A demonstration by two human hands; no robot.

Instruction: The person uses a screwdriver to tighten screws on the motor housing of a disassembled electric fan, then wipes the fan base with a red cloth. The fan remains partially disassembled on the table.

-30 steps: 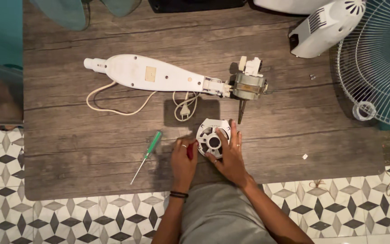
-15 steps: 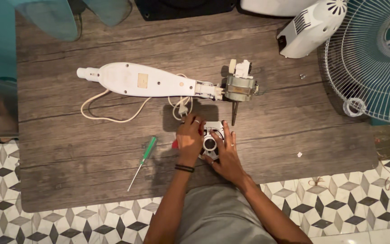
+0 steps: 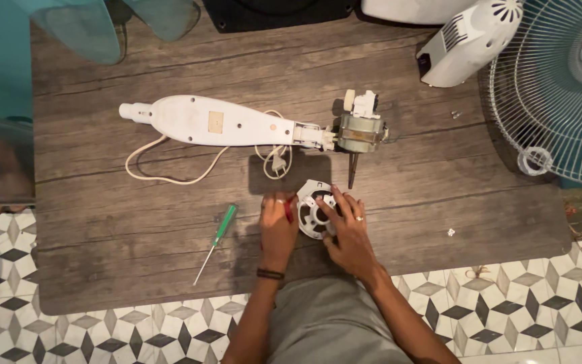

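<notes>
- Right hand (image 3: pixel 350 232): fingers spread over the lower right edge of a round white motor end cover (image 3: pixel 316 212), pinning it flat on the wooden board (image 3: pixel 136 249); a ring shows on 1 finger.
- Left hand (image 3: pixel 278 226): closed around a red-handled tool (image 3: pixel 288 209) whose tip seems to meet the cover's left rim; the tip itself is too small to make out.
- The cover lies near the board's front edge, just below the downward-pointing shaft of the fan motor (image 3: pixel 360 131), and apart from it.
- The motor remains joined to the long white fan neck (image 3: pixel 223 125), with its cream cord (image 3: pixel 170 172) looped beside it.
- A green screwdriver (image 3: pixel 218 232) lies unused to the left of the left hand, near but not touching.
- Judgement on technique: press the cover down with the right hand so it cannot spin; keep the tool square to whatever it engages, with steady pressure, since a slip would run toward the right fingers close by.
- 2 small loose fasteners (image 3: pixel 455 114) rest near the white fan housing (image 3: pixel 469 42); keep any removed parts together with them.
- The wire fan guard (image 3: pixel 560 94) lies at the right, well apart.
</notes>
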